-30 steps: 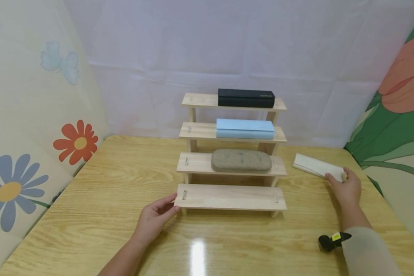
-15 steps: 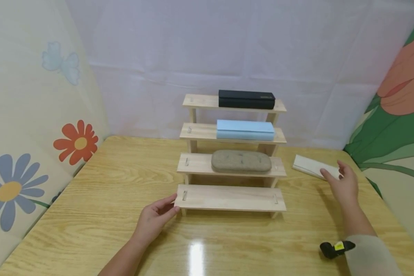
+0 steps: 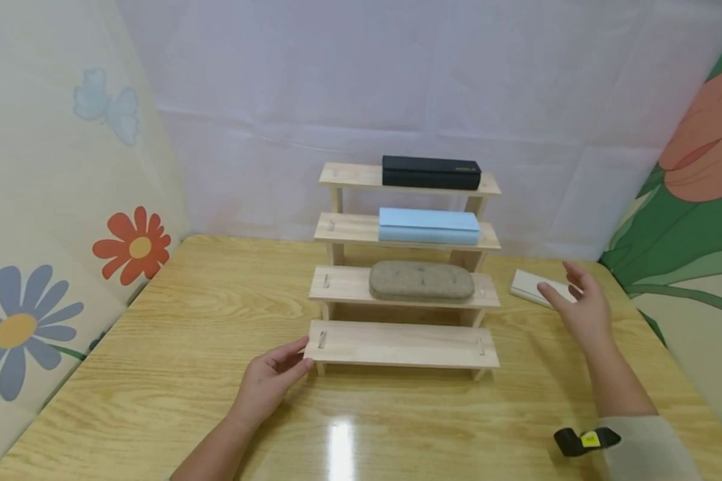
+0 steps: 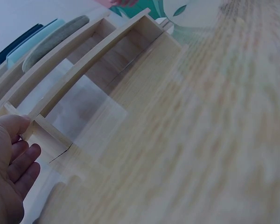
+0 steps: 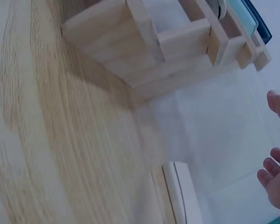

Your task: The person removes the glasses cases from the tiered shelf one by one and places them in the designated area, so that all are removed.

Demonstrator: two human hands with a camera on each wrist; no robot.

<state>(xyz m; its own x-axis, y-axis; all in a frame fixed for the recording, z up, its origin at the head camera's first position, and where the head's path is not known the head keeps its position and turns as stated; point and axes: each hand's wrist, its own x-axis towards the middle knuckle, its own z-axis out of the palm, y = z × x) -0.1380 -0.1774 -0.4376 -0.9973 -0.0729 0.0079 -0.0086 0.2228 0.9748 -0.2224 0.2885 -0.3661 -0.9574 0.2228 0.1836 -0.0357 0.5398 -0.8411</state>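
Note:
A stepped wooden display stand point(image 3: 397, 344) with tiers rising toward the back stands mid-table. My left hand point(image 3: 266, 389) pinches the left end of its lowest tier between thumb and fingers; in the left wrist view the thumb point(image 4: 14, 125) lies at the board's corner. Glasses cases sit on the upper tiers: a mottled grey-brown one point(image 3: 421, 280), a light blue one point(image 3: 428, 226) and a black one point(image 3: 431, 172) on top. To the right, a slim white case point(image 3: 526, 286) lies on the table, partly hidden by my right hand point(image 3: 586, 314), which hovers over it with fingers apart, holding nothing.
The wood-grain table point(image 3: 174, 347) meets a white cloth backdrop point(image 3: 277, 120) behind the stand. Flower-printed panels point(image 3: 42, 200) flank it on both sides. A black strap piece point(image 3: 586, 441) sticks out at the right sleeve.
My right hand has come off the white case's right end and moved up and left over it. The case stays on the table. The left hand keeps its place.

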